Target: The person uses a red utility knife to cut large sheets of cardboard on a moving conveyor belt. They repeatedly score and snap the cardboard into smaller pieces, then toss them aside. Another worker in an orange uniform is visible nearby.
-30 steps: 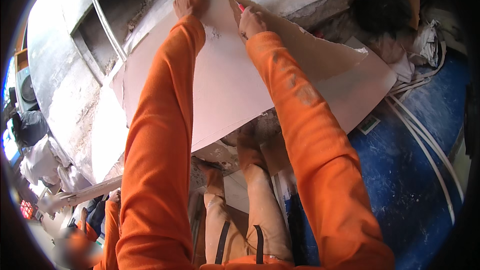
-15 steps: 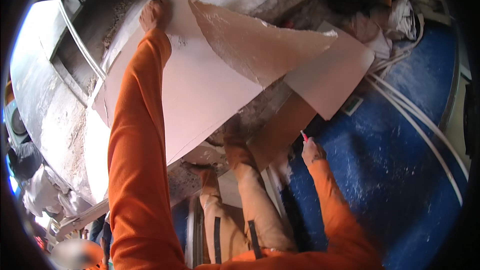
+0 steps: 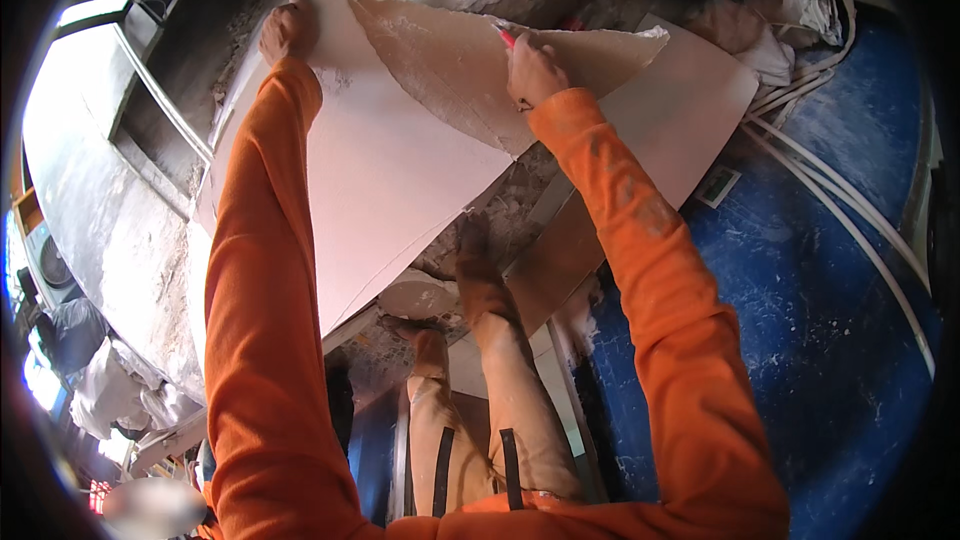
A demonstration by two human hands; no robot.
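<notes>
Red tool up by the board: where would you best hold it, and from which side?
Probably the red tool by its red body, from the person's near right: its thin, pale tip points away, far left. The right hand grips it so, hiding the rear end.

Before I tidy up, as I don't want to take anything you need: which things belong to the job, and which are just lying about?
In use:
pale board, left hand at its edge
ragged brown piece
red tool, in the right hand's grip

Apparently lying about:
white cables or pipes, right
white bundles, far left
crumpled white sheet, upper right
</notes>
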